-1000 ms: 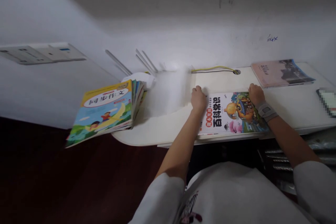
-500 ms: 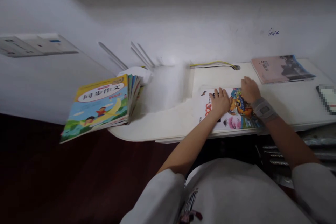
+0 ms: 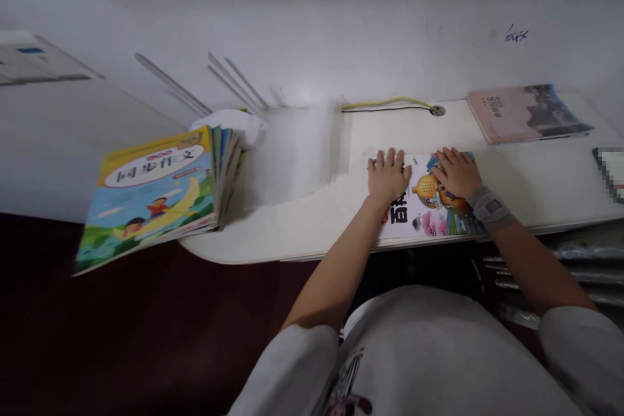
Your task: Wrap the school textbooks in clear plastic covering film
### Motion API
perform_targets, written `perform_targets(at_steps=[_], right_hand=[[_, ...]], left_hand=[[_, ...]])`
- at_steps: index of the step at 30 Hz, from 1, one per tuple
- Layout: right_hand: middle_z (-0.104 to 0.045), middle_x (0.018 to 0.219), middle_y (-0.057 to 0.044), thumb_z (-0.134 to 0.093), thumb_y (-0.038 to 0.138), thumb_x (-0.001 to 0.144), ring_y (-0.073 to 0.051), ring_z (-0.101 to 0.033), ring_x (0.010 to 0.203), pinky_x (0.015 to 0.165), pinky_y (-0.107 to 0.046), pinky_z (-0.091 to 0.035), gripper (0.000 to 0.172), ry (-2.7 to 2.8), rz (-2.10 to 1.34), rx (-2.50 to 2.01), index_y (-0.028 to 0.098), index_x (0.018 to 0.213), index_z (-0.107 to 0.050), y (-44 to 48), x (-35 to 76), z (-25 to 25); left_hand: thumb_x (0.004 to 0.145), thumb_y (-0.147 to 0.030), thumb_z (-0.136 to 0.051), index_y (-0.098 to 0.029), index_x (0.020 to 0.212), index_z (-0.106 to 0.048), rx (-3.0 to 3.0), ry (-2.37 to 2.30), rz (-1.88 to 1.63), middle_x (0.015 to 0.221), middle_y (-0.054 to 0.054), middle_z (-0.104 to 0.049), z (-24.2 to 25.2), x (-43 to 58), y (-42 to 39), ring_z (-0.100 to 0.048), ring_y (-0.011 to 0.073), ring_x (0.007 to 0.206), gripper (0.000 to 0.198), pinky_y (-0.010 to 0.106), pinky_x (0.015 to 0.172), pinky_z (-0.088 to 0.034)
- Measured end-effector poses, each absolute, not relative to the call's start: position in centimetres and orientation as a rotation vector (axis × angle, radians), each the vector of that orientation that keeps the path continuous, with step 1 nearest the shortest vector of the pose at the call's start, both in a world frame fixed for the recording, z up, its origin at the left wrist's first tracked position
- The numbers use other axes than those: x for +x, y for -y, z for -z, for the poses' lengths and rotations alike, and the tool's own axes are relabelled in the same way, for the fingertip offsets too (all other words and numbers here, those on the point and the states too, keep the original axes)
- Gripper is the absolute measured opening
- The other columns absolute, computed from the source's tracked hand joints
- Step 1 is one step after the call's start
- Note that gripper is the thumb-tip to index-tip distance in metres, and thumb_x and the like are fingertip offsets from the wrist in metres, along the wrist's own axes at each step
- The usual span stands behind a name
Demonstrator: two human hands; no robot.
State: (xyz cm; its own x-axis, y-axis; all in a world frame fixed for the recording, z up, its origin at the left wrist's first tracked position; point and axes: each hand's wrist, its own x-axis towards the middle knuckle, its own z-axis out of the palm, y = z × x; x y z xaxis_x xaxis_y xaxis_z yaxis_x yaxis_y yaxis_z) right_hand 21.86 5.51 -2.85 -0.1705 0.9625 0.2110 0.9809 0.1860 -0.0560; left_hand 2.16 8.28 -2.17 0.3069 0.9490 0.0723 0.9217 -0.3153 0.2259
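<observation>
A book (image 3: 433,221) with a white cover, large black characters and a colourful cartoon picture lies flat near the front edge of the white desk (image 3: 273,234). On its left part rests my left hand (image 3: 389,175), palm down with the fingers spread. My right hand (image 3: 457,173), with a grey band on the wrist, lies open on the picture at the book's right part. Both hands cover some of the cover print. What is under the book I cannot tell.
At the left end stands a stack of books (image 3: 151,188), the top one overhanging the edge. A transparent holder (image 3: 297,149) sits beside it. Behind runs a yellow cable (image 3: 385,102) into a hole. A pink-covered book (image 3: 517,118) lies at the back right, a dark-edged device (image 3: 611,172) at far right.
My right hand has gone from curled at the book's upper right to lying flat on its cover. My left hand has shifted towards the book's left edge. The view has turned slightly.
</observation>
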Motion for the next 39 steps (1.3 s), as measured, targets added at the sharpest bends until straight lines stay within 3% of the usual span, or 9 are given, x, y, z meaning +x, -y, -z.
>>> perform_targets(at_steps=[9, 19, 24, 28, 32, 35, 39], right_hand=[[-0.052, 0.131, -0.018, -0.031, 0.044, 0.092, -0.031, -0.041, 0.124, 0.100, -0.043, -0.029, 0.055, 2.171, 0.238, -1.922, 0.007, 0.130, -0.047, -5.7, 23.6, 3.4], [-0.056, 0.128, -0.015, -0.036, 0.044, 0.091, -0.026, -0.047, 0.117, 0.098, -0.038, -0.033, 0.051, 2.233, 0.238, -1.815, 0.012, 0.127, -0.050, -6.0, 25.0, 3.6], [-0.057, 0.126, -0.014, -0.039, 0.044, 0.090, -0.027, -0.048, 0.117, 0.098, -0.038, -0.033, 0.050, 2.190, 0.231, -1.802, 0.011, 0.125, -0.051, -6.1, 25.1, 4.1], [-0.057, 0.125, -0.014, -0.041, 0.044, 0.089, -0.026, -0.049, 0.116, 0.098, -0.039, -0.033, 0.049, 2.161, 0.229, -1.776, 0.012, 0.124, -0.052, -6.1, 25.1, 4.7], [-0.058, 0.125, -0.014, -0.041, 0.043, 0.090, -0.027, -0.050, 0.116, 0.098, -0.042, -0.033, 0.046, 2.121, 0.233, -1.758, 0.013, 0.123, -0.052, -6.2, 25.1, 5.0], [-0.059, 0.122, -0.015, -0.040, 0.041, 0.090, -0.029, -0.050, 0.116, 0.098, -0.046, -0.031, 0.042, 2.091, 0.243, -1.746, 0.014, 0.120, -0.054, -6.3, 25.1, 4.7], [-0.063, 0.114, -0.013, -0.044, 0.038, 0.089, -0.028, -0.053, 0.112, 0.099, -0.049, -0.030, 0.034, 2.082, 0.203, -1.671, 0.016, 0.111, -0.059, -6.9, 25.5, 3.9]], left_hand=[[0.093, -0.042, -0.023, -0.012, 0.141, -0.035, 2.364, -1.902, -0.282, 0.148, 0.011, -0.033, 2.4, 0.2, -8.9, -0.023, 0.0315, 0.137, 0.058, 0.050, 0.110, -0.020], [0.090, -0.039, -0.041, 0.007, 0.130, -0.039, 2.290, -2.009, -0.459, 0.137, 0.031, -0.040, 3.1, -2.3, -9.3, -0.035, 0.0337, 0.132, 0.062, 0.044, 0.107, -0.028], [0.086, -0.025, -0.046, 0.001, 0.131, -0.038, 2.181, -1.769, -0.749, 0.135, 0.026, -0.044, 3.9, -4.4, -9.7, -0.040, 0.0309, 0.128, 0.053, 0.046, 0.106, -0.031], [0.085, -0.024, -0.046, -0.010, 0.133, -0.041, 1.851, -1.633, -1.036, 0.133, 0.018, -0.049, 4.0, -5.2, -9.7, -0.045, 0.0248, 0.124, 0.050, 0.040, 0.104, -0.035], [0.080, -0.026, -0.053, -0.016, 0.124, -0.051, 1.553, -1.563, -1.200, 0.098, 0.006, -0.063, 3.2, -5.5, -10.5, -0.060, 0.0171, 0.092, 0.046, 0.031, 0.086, -0.045], [0.073, -0.028, -0.059, -0.019, 0.117, -0.057, 1.498, -1.458, -1.153, 0.066, -0.004, -0.055, 1.7, -5.9, -11.6, -0.055, 0.0118, 0.064, 0.045, 0.024, 0.066, -0.044], [0.065, -0.033, -0.068, -0.015, 0.105, -0.061, 1.468, -1.255, -1.016, 0.062, -0.003, -0.059, -0.4, -6.8, -12.6, -0.053, 0.0116, 0.058, 0.044, 0.023, 0.058, -0.040]])
